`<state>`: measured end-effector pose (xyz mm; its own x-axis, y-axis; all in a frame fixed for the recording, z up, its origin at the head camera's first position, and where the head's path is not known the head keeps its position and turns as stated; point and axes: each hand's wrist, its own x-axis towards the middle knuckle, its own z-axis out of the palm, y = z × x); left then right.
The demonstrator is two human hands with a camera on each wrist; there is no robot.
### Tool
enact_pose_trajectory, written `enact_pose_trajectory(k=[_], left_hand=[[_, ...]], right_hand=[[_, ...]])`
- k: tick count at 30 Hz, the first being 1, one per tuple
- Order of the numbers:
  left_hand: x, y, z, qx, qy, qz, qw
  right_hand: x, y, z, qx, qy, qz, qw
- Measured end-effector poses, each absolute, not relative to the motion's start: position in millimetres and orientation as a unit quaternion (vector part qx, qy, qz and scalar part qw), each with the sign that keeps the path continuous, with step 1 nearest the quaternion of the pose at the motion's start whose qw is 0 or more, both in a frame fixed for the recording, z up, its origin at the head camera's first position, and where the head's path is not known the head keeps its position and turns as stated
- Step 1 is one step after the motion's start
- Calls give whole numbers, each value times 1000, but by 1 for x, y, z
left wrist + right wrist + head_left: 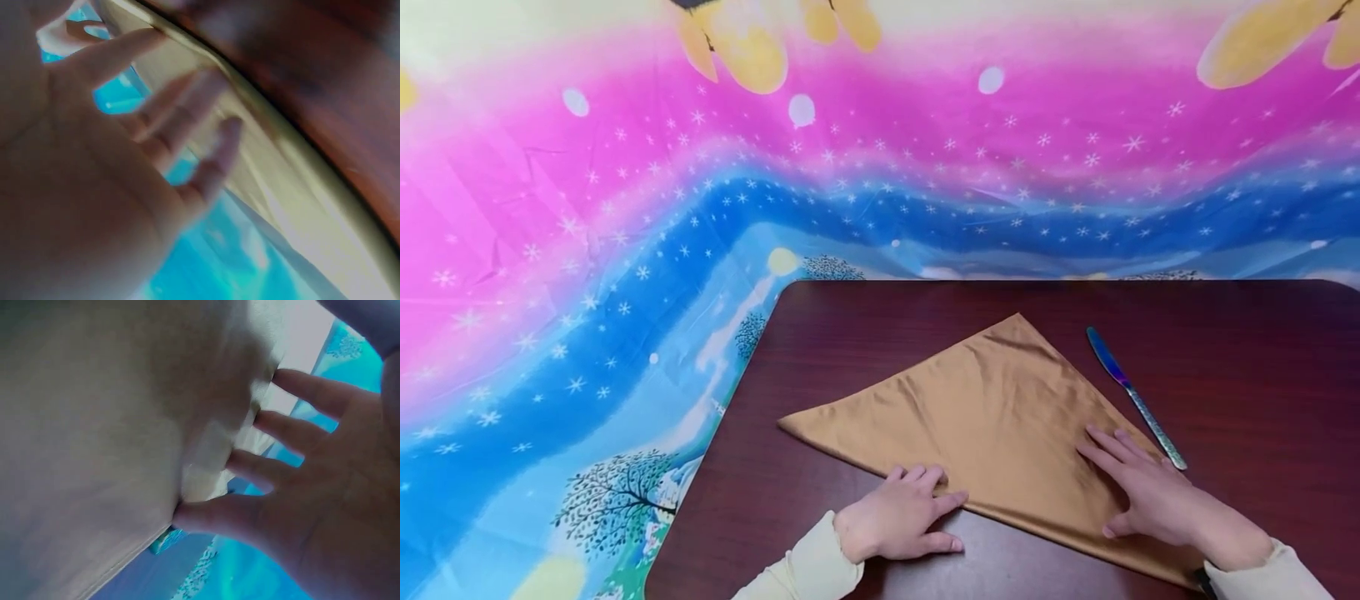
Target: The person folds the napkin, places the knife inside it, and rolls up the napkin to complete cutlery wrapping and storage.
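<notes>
A gold satin cloth napkin [977, 417] lies as a flat, folded triangle, one corner pointing to the far edge and the long folded side toward me. My left hand [898, 517] touches that near fold with relaxed fingertips, thumb spread off to the side over the wood. On the right part of the napkin, the fingertips of my right hand [1157, 500] rest on the fabric, fingers spread and straight. The right wrist view shows this hand [312, 462] with its fingertips along the satin. Neither hand grips anything.
Just right of the napkin lies a table knife [1138, 404] with a shiny blue-purple blade and patterned handle, its handle end close to my right hand. The dark wood table [1262, 358] has rounded corners. A colourful printed curtain [625, 275] hangs behind and to the left.
</notes>
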<state>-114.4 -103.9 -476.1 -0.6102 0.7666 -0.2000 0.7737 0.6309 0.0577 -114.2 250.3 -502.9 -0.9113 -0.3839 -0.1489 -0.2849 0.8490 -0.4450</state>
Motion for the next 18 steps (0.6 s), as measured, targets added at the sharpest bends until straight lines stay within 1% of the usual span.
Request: enact_pose_trajectory(k=[4,6,9,10,13,16,18], left_hand=[[-122,-121,-480,440,893,55,73],[-127,-133,-483,423,901,76,51],[-134,-154,-487,373,923,95,22],[-136,-160,-489,354,930,99,14],[-141,-180,-493,298,949,105,-16],[-143,-197,-498,257,961,91,-50],[-142,-205,-502,236,966,76,-69]], right_hand=[[-114,256,-505,-185,953,-211,115],[-114,258,-506,-193,953,-205,112],[-113,260,-506,-203,953,-202,102],[-111,260,-506,-208,954,-196,95],[-104,261,-505,-214,961,-168,48],[-92,260,-504,-194,973,-123,1],[-83,259,-504,-165,980,-108,-1]])
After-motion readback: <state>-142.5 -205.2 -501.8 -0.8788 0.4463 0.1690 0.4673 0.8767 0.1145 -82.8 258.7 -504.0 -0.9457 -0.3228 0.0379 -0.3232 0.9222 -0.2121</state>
